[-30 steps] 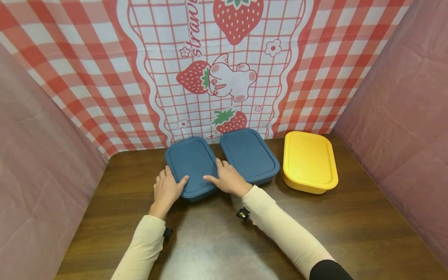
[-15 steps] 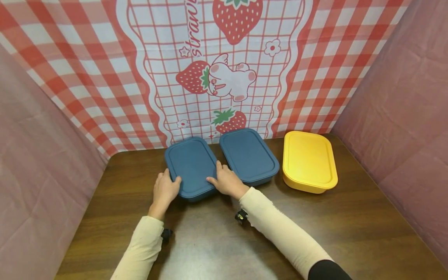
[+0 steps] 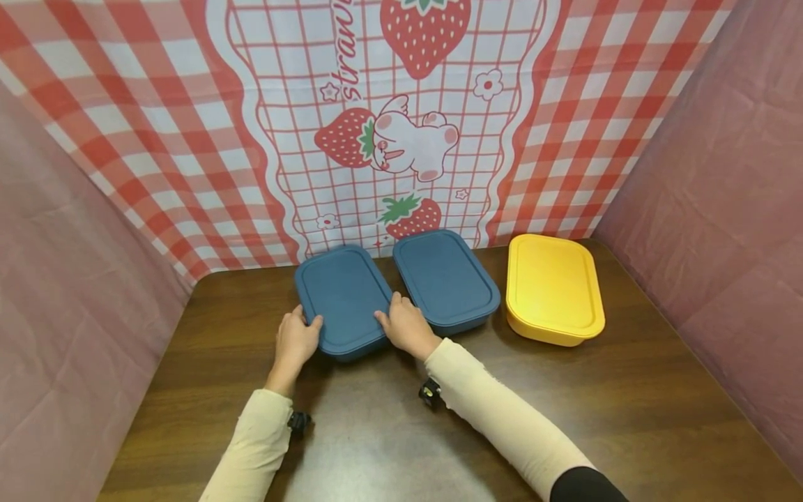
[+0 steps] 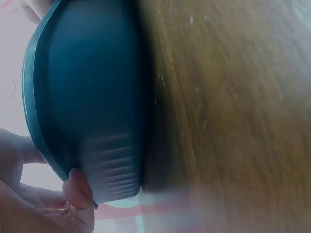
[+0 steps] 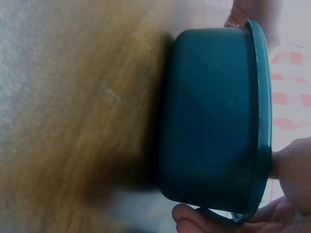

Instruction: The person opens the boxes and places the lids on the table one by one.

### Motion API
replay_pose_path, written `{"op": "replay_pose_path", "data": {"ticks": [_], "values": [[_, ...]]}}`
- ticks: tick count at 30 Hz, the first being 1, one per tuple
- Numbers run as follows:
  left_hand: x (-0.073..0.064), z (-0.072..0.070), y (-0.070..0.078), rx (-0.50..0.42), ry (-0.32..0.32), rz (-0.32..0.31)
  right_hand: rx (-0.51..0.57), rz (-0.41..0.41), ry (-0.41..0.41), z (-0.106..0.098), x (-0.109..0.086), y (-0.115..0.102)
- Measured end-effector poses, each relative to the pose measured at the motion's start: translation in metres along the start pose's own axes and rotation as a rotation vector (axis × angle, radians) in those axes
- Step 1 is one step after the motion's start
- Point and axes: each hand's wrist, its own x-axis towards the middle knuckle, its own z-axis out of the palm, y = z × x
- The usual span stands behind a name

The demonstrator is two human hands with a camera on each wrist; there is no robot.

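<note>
Both hands are at the leftmost of two blue lidded containers [image 3: 345, 296], a rounded rectangular box with a raised lid rim. My left hand [image 3: 296, 339] grips its left edge, thumb on top of the lid. In the left wrist view, the curled fingertips [image 4: 77, 189] sit under the rim against the ribbed wall. On the opposite edge, my right hand [image 3: 408, 326] holds the rim with its thumb over the lid. The right wrist view shows the fingers [image 5: 187, 216] tucked beneath that rim. The container's contents are hidden by the lid.
A second blue lidded container [image 3: 445, 279] stands close beside the right hand. Farther right is a yellow lidded container [image 3: 555, 289]. All stand on a brown wooden table [image 3: 370, 432], backed by a strawberry-print checked cloth [image 3: 414, 139], with pink curtains [image 3: 709, 209] at the sides.
Both thumbs have drawn back from the lid's middle toward its edges. The hands have shifted slightly nearer the person along the rims. The containers stay in place.
</note>
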Motion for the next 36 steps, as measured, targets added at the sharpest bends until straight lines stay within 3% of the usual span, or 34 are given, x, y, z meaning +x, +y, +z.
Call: {"op": "replay_pose_path", "data": {"ticks": [14, 28, 36], "values": [[0.0001, 0.0025, 0.0024, -0.114, 0.027, -0.032, -0.048, 0.007, 0.130, 0.0073, 0.0018, -0.0015], [0.0013, 0.0010, 0.0026, -0.134, 0.016, -0.017, 0.034, 0.068, 0.087, 0.0045, -0.0020, -0.0015], [0.0000, 0.0018, 0.0037, -0.136, 0.049, 0.016, 0.069, 0.076, 0.075, 0.0031, -0.0034, 0.0019]]}}
